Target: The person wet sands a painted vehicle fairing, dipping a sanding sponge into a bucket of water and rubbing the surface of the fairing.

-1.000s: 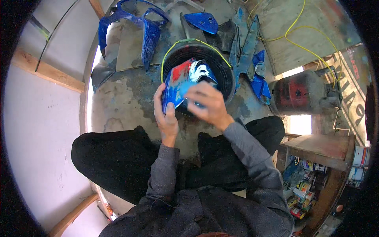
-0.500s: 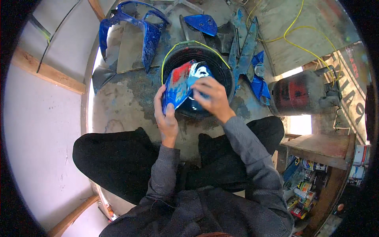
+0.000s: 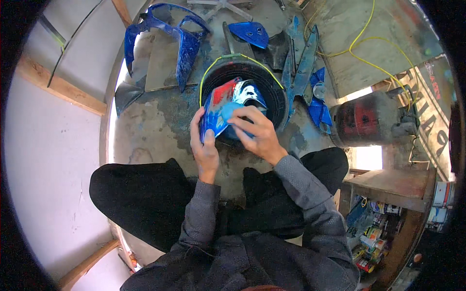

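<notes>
My left hand (image 3: 206, 150) grips the lower edge of a glossy blue, red and white plastic panel (image 3: 216, 104), thumb on its face. My right hand (image 3: 257, 136) presses a light blue pad (image 3: 229, 109) on the panel's face, fingers bent over it. The panel is tilted over a black bucket (image 3: 276, 111) with a yellow-green handle; a glossy white and blue piece (image 3: 248, 89) lies at its right in the bucket, partly hidden by my fingers.
Blue fairing pieces (image 3: 187, 58) (image 3: 247, 34) and scuffed long panels (image 3: 303, 63) lie beyond the bucket. A dark tank (image 3: 364, 119) with yellow hose (image 3: 354, 48) stands right, above a wooden shelf (image 3: 388, 182) of cans. A white wall (image 3: 53, 155) runs along the left.
My right hand and the blue pad have shifted slightly back and forth across the panel, now a little down and left from half a second ago. My left hand keeps its grip.
</notes>
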Demonstrator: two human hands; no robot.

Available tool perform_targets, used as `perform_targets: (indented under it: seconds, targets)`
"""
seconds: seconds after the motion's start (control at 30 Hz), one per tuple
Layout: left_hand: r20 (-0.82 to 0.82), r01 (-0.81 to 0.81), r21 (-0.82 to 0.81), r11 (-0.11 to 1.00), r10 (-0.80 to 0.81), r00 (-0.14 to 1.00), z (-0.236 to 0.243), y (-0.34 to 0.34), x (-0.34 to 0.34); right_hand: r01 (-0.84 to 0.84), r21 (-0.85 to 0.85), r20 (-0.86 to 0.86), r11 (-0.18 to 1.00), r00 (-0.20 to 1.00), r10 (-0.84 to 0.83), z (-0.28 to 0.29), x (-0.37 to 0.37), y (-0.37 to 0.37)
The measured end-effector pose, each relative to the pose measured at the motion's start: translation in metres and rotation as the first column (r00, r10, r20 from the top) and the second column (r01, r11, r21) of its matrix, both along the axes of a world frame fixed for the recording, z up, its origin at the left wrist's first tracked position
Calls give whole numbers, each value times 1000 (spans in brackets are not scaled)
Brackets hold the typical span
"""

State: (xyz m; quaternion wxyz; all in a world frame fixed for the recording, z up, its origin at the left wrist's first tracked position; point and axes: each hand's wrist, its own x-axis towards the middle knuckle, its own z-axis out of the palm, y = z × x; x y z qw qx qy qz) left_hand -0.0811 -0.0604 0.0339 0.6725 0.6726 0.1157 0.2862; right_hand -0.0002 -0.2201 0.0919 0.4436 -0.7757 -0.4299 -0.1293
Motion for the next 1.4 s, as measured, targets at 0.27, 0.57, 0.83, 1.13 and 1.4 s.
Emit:
perform_targets:
  seconds: [0.27, 0.57, 0.83, 1.13, 1.4]
  targets:
    - [30, 5, -28, 1000, -5, 1000, -5, 2, 2, 63, 44, 56, 997, 996, -65, -2, -16, 3]
    - [11, -2, -5, 1000, 2, 1000, -1, -2, 0, 20, 70, 25, 997, 999, -22, 4, -23, 11]
    - [15, 7, -14, 1000, -7, 1000, -1, -1, 1, 73, 48, -148, 996, 987, -65, -4, -1, -3]
    - [-1, 11, -24, 1000, -11, 1000, 0, -2, 1, 121, 27, -75, 992, 990, -118, -14, 5, -4]
    - [5, 2, -23, 1000, -2, 1000, 2, -2, 1, 143, -14, -47, 990, 989, -144, -13, -3, 4]
